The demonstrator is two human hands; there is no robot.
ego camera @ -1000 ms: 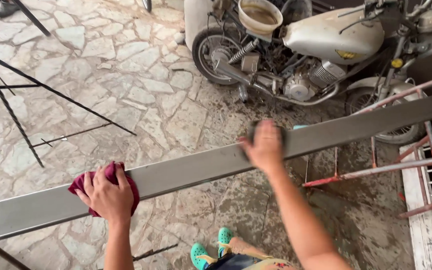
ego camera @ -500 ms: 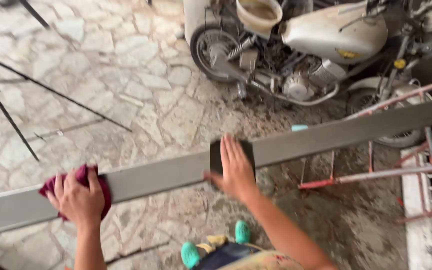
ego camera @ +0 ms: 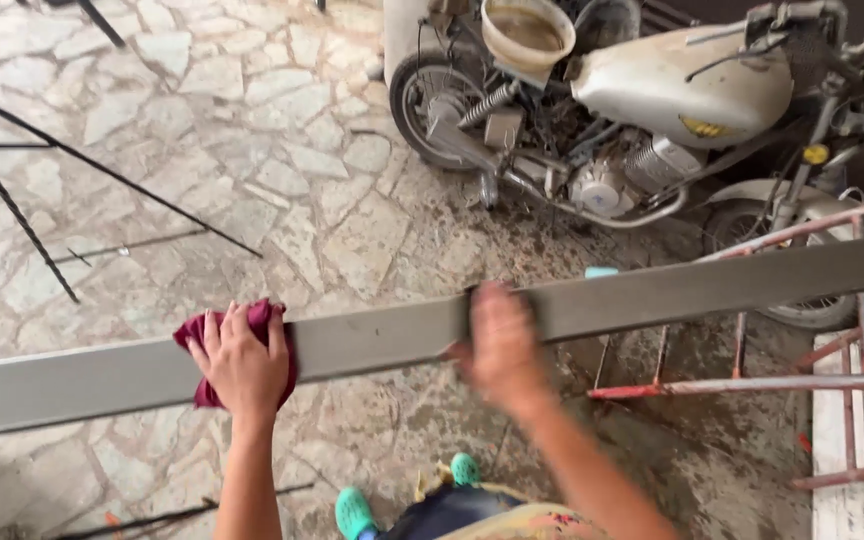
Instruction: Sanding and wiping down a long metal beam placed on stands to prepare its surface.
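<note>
Seeing a long grey rectangular metal beam [ego camera: 652,295] running across at waist height, well above the stone-paved floor [ego camera: 252,130]. Left hand [ego camera: 242,360] is pressing a dark red cloth [ego camera: 270,312] against its face, fingers curled over the top edge. Right hand [ego camera: 500,340] is blurred, lying on the beam mid-span; I cannot tell whether its grip is closed. I'm judging the beam stiff, heavy, smooth, probably slick; best held spread apart, over the top edge.

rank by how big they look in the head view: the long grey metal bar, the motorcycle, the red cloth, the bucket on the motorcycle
1. grey metal bar, spanning the frame
2. motorcycle
3 and 4. bucket and red cloth look alike; the left hand hides much of the cloth, and it sits nearer the camera.
</note>
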